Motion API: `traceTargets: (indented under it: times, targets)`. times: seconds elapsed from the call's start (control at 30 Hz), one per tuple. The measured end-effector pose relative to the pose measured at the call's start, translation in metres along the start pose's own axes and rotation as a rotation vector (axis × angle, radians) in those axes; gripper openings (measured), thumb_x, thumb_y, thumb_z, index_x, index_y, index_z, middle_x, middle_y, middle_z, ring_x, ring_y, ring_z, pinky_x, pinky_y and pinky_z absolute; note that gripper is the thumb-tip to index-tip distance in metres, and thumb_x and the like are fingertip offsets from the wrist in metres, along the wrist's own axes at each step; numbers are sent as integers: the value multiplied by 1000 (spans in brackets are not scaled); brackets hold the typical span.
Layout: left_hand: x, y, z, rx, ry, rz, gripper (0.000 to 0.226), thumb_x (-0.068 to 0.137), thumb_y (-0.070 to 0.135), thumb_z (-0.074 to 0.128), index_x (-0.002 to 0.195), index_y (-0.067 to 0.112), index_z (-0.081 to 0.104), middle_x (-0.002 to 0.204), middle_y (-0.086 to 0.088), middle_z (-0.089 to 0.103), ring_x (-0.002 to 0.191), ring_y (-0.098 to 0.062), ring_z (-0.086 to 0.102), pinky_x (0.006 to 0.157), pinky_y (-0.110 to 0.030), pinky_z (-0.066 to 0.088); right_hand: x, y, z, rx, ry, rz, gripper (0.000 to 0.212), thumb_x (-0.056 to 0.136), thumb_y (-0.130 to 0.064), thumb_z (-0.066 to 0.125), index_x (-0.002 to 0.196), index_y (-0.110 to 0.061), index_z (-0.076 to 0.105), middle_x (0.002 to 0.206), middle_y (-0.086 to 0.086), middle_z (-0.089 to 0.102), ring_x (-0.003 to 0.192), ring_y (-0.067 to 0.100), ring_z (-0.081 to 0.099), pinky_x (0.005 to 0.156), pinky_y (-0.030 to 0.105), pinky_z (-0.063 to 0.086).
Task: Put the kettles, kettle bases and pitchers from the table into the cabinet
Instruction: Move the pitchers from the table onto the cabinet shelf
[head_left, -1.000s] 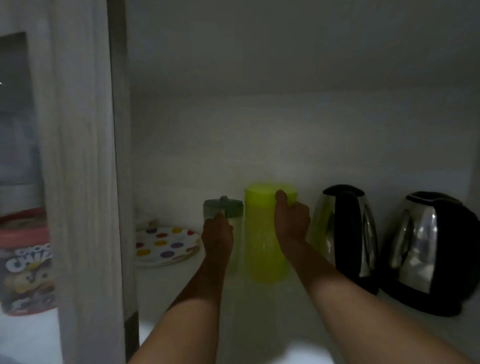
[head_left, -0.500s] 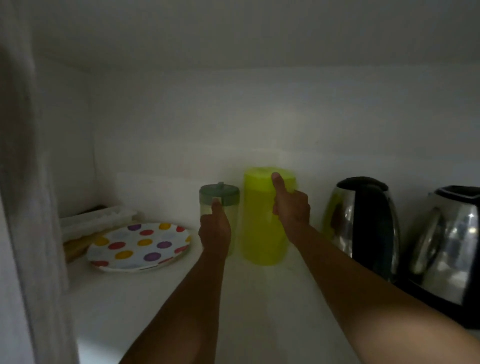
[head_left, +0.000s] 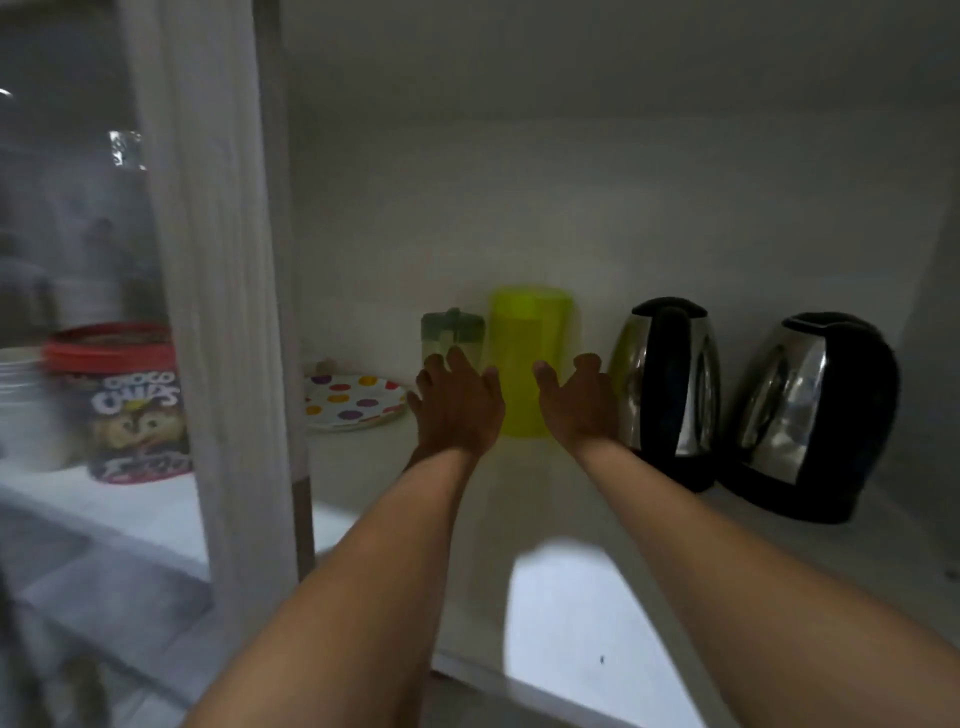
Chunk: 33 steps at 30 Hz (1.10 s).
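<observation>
Bare left hand (head_left: 457, 405) and right hand (head_left: 576, 402): both spread open, holding nothing. Count: two pitchers, green-lidded (head_left: 451, 332) and yellow (head_left: 524, 358); two kettles (head_left: 670, 384) (head_left: 815, 410).

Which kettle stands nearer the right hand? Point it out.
The left kettle, right beside the yellow-green pitcher. The open right hand is just left of it. The other kettle stands farther right, toward the cabinet's side wall.

Red-lidded tub (head_left: 132, 402) left of cabinet divider: label reads "CHOCO CHIPS".
</observation>
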<state>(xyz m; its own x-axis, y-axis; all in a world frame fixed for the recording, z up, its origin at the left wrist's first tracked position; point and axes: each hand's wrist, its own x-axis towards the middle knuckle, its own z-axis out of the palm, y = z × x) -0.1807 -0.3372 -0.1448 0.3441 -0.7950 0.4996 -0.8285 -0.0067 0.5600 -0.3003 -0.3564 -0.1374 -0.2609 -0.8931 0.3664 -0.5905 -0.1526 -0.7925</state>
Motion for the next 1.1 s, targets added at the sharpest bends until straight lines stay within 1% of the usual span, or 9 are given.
traceTargets:
  times: [0.1,0.23,0.33,0.43,0.6,0.7,0.87,0.97,1.1]
  targets:
    - [-53,-5,-33,135,-11,153,55,100,43,40,141,6,41,143,-18,42,131,-38,42,109,-52,32,-47,-1,-15,-67,-21,-65,66,97,-50,50,148,-13,32,145,21,43,132,40,45,103,45,40]
    - [-124,-20,-83,140,-28,194,45,101,37,39,131,4,48,132,-19,50,120,-38,51,104,-46,39,-124,-12,-29,-91,-52,-149,60,97,-47,49,147,-16,36,148,19,41,133,41,43,105,47,37]
    - [-163,-36,-124,174,1,241,49,102,37,38,138,4,46,138,-16,49,126,-31,48,109,-45,37,-177,-27,-37,-140,-128,-220,62,99,-50,45,151,-21,30,158,13,31,139,39,36,107,49,36]
    - [-190,-52,-173,196,85,233,55,101,37,39,146,5,38,148,-15,42,136,-29,40,115,-51,30,-220,-54,-40,-155,-170,-312,63,99,-51,42,154,-24,26,165,10,21,148,37,24,114,53,30]
    - [-236,-95,-263,340,169,62,71,101,42,38,158,11,10,165,-12,11,152,-27,10,120,-57,8,-301,-105,-20,-163,-335,-454,69,98,-59,37,158,-35,14,169,5,5,154,36,7,120,60,16]
    - [-270,-140,-324,407,182,-46,72,101,45,35,159,15,3,167,-9,0,154,-27,1,118,-61,3,-360,-144,5,-147,-439,-520,69,97,-62,37,157,-40,12,169,2,0,155,35,2,121,61,10]
    - [-352,-245,-447,566,184,-216,72,102,49,29,158,17,-2,167,-8,-4,154,-29,-1,118,-62,2,-496,-218,61,-108,-591,-605,68,97,-62,36,157,-41,11,169,3,-2,154,37,2,119,65,9]
    - [-406,-309,-525,624,219,-375,73,102,49,30,159,17,-2,167,-7,-3,153,-31,0,116,-63,3,-589,-261,95,-95,-736,-701,70,97,-63,35,157,-41,7,169,1,-6,154,37,1,119,65,8]
    - [-474,-377,-609,703,230,-583,72,102,48,31,159,15,1,167,-8,1,152,-34,4,116,-64,6,-697,-312,129,-75,-910,-789,69,97,-62,35,157,-42,9,169,1,-5,154,35,4,119,62,12]
